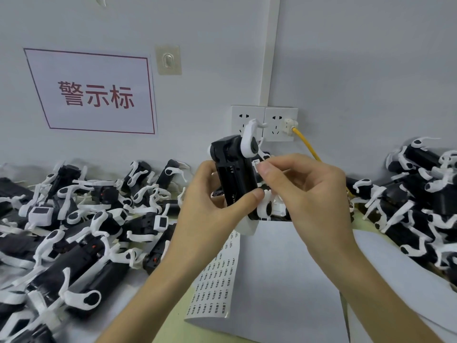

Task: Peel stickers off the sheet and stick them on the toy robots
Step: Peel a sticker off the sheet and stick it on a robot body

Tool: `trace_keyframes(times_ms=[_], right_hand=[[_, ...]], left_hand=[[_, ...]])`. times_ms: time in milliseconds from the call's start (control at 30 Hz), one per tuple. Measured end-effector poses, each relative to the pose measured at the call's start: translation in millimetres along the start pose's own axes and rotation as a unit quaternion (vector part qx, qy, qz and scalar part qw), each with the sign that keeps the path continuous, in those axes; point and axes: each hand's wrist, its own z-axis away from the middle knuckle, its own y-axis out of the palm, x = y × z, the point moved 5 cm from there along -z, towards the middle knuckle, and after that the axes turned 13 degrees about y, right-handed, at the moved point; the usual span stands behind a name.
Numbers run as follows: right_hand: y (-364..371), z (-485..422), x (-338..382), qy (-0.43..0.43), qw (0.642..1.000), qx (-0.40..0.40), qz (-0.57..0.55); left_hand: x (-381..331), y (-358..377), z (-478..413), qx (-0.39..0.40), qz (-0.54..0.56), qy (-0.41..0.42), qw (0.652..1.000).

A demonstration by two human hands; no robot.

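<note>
The left hand (pixel 210 201) grips the toy robot (pixel 235 179) upright above the counter (pixel 173 315), over the sticker sheet (pixel 217 276). The right hand (pixel 309 194) pinches a small sticker (pixel 255 165) against its right side. The person should probably square it first, then rub it flat from one edge.

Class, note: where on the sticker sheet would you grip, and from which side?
I would pinch the sticker sheet at its near short edge, from the person's side: it lies flat, and the held toy robot hides its far end.

Bare left hand (pixel 207 201), bare right hand (pixel 311 191)
</note>
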Motion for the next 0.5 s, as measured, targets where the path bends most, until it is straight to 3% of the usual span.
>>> trace_keyframes(times_ms=[500], right_hand=[[0.1, 4.9, 2.1, -0.06, 0.996, -0.043, 0.053]], left_hand=[[-8.4, 2.2, 2.7, -0.02, -0.079, 0.036, 0.996]])
